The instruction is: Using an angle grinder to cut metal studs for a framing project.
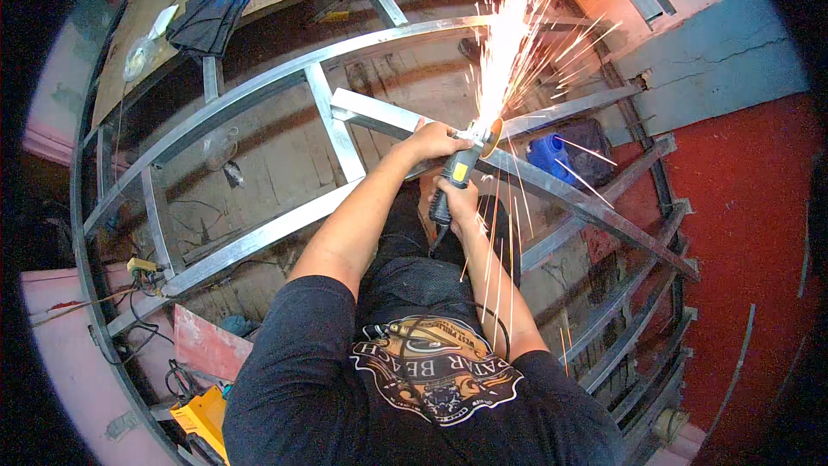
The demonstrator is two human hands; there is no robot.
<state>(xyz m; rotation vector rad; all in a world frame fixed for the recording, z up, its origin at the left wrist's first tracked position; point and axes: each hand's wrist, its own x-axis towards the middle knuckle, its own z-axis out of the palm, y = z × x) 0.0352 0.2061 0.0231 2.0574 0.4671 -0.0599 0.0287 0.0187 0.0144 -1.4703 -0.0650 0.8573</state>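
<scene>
An angle grinder with a grey body, yellow label and orange disc is at the steel tube frame, throwing a bright spray of sparks upward and to the right. My left hand grips the front of the grinder near its head, close to the tube; whether it also touches the metal is unclear. My right hand is closed round the rear handle, lower down. A dark cord hangs from the tool's rear over my clothing. The exact point where disc meets metal is hidden by glare and the tool.
Steel beams span the wooden floor around me. A blue container sits right of the grinder, a plywood board and dark folded object at upper left, a yellow tool case and cables at lower left. A red wall or floor lies right.
</scene>
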